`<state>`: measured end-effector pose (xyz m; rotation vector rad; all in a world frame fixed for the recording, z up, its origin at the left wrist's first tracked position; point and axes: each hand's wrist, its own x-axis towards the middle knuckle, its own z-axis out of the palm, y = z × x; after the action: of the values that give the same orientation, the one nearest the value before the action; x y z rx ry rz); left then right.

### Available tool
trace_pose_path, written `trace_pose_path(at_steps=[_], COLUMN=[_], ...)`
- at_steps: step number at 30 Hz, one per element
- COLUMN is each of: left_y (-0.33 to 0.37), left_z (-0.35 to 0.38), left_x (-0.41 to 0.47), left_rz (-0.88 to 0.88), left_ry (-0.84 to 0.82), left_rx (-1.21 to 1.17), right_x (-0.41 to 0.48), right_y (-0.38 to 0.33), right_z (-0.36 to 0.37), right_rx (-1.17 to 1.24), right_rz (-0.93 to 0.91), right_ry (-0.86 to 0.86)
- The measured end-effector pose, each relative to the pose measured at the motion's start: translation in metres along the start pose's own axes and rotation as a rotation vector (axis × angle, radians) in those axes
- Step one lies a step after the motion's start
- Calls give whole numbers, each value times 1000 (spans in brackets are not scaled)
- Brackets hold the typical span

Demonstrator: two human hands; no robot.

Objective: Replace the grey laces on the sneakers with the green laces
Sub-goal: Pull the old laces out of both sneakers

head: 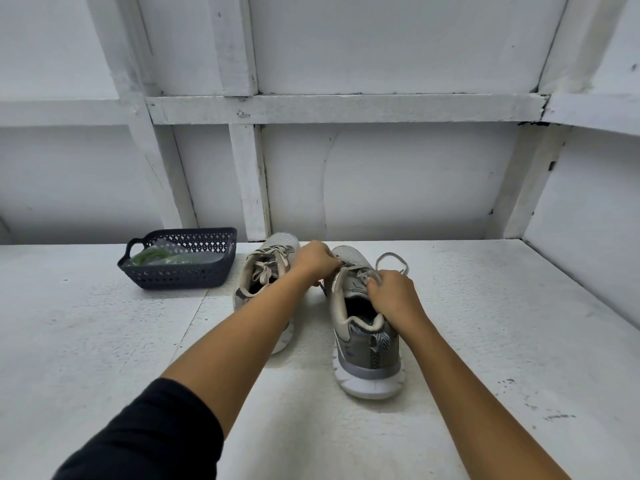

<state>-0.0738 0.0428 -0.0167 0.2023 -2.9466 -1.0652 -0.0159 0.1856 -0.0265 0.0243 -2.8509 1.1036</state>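
Observation:
Two grey sneakers stand side by side on a white table, heels toward me. The left sneaker [258, 289] keeps its grey lace tied. On the right sneaker [363, 341], my left hand [317, 259] pinches the grey lace [393, 259] near the upper eyelets, and my right hand [393, 296] grips the lace at the tongue. A loop of that lace lies loose beyond my right hand. The green laces [156, 258] lie in clear packets inside a dark basket [180, 277] to the left of the shoes.
The white table [104, 341] runs left and right of the shoes, with a seam line on its left half. A white panelled wall [381, 185] stands right behind the shoes and basket, and a side wall closes in at the right.

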Motion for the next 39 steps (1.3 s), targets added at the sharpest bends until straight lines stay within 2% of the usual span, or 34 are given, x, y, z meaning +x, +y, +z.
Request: trace_pose_path(at_steps=[3, 5, 7, 9, 11, 14, 15, 17, 19, 20, 22, 24, 26, 28, 32, 34, 36, 39], left_y=[4, 7, 11, 13, 11, 6, 4, 0, 3, 5, 11, 15, 16, 15, 3, -3, -4, -1], left_z=[-4, -12, -27, -38, -35, -13, -5, 4, 2, -3, -19, -40, -52, -48, -16, -4, 1, -3], left_x=[3, 6, 10, 12, 14, 8, 7, 8, 10, 12, 15, 19, 20, 17, 11, 11, 11, 13], left_rz=[36, 20, -1, -16, -39, -84, -60, 38, 65, 49, -28, -56, -47, -49, -80, -17, 43, 15], left_ry=[34, 57, 172, 286, 231, -37, -63, 15, 69, 68, 78, 166, 239, 198, -99, -52, 41, 126], left_rx=[-94, -384, -756, -944, -845, -415, -253, 5, 1, -121, -550, -966, -1147, -1002, -318, -68, -3, -166], right_x=[-1, -2, -4, -5, -5, -6, -6, -6, -5, -5, -5, -4, -4, -3, -3, -3, -3, -3], right_y=[0, 1, 1, 1, 2, 2, 2, 2, 2, 2, 3, 4, 5, 5, 4, 4, 4, 5], right_z=[0, 0, -1, -1, -2, -2, -2, -1, -1, -2, -2, -1, -1, -1, 0, 1, 0, 0], right_rx=[11, 23, 31, 34, 39, 50, 49, 48, 51, 48, 48, 49, 47, 50, 53, 42, 35, 32], right_rz=[-2, -9, -15, -22, -20, -17, -17, -20, -20, -20, -23, -28, -28, -28, -27, -30, -35, -39], right_ry=[5, 21, 32, 36, 40, 39, 40, 47, 49, 49, 50, 53, 56, 57, 58, 58, 56, 50])
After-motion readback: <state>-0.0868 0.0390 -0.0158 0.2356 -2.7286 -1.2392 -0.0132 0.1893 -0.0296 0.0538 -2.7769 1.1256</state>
